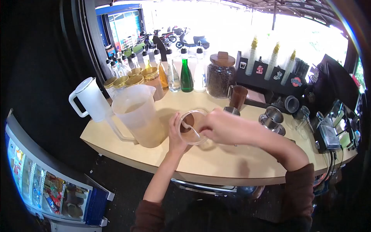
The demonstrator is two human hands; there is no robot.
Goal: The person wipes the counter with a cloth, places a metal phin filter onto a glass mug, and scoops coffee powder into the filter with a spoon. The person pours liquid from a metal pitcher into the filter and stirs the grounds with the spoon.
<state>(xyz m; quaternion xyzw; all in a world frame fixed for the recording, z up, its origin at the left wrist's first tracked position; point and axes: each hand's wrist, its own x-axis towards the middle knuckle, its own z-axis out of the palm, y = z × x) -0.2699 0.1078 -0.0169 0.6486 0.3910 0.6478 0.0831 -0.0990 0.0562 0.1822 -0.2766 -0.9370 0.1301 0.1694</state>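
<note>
My left hand point(177, 136) is wrapped round the side of a clear round jar point(197, 142), tilted so that its mouth faces me. Brown powder point(187, 121) shows inside it. With closed fingers, my right hand point(216, 125) grips a white spoon point(191, 129), whose bowl is down in the powder. Left of my left hand stands a large frosted plastic pitcher point(141, 120). A small metal cup point(232, 111) sits just behind my right hand, partly hidden by it.
Syrup bottles point(186, 75), gold-lidded jars point(135, 80) and a coffee bean jar point(220, 79) line the back of the counter. A white jug point(92, 98) stands left; metal pitchers point(271, 117) and an espresso machine point(330, 131) stand right. The counter's front edge point(247, 181) is close to me.
</note>
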